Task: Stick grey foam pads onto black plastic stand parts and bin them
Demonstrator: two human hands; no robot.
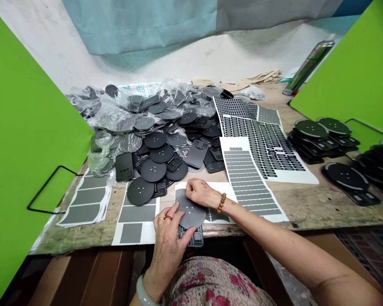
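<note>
In front of me, at the table's edge, lies a black phone stand-like piece with a round disc [191, 214] on top and a ridged rectangular part sticking out below it. My left hand [170, 231] grips its left and lower edge, with fingertips on the disc and the thumb over the rectangular part. My right hand [200, 193] is closed in a pinch at the disc's far edge; whatever is between those fingertips is hidden. Partly under the disc is a white sheet with grey stickers [217, 215].
A heap of similar black pieces [153, 170], many in clear bags, fills the back left. Sticker sheets lie at left [88, 197] and right [253, 182]. Stacked pieces [311, 129] stand at right. Green panels [25, 140] flank the table; a spray can [309, 63] leans at right.
</note>
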